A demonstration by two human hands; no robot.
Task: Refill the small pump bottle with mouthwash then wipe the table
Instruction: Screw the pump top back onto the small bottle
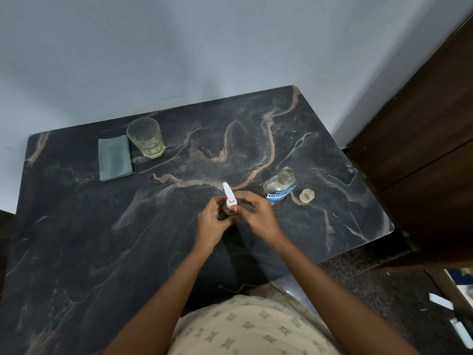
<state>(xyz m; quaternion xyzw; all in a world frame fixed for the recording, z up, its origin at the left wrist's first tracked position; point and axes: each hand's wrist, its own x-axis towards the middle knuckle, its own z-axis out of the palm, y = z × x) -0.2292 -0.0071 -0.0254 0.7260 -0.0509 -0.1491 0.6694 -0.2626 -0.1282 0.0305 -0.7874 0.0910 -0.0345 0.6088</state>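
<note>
A small pump bottle [228,201] with a white pump head stands near the middle of the dark marble table [76,239]. My left hand [213,221] wraps around its body from the left. My right hand [258,213] pinches the white collar of the pump from the right. Just to the right stands the clear mouthwash bottle [280,187] with a blue label, its neck uncovered. Its cap [306,195] lies on the table beside it. A folded grey-green cloth [115,158] lies at the far left.
A drinking glass [146,137] with a little pale liquid stands next to the cloth. A grey wall runs behind the table. A dark wooden door or cabinet [422,149] rises at the right, past the table's right edge.
</note>
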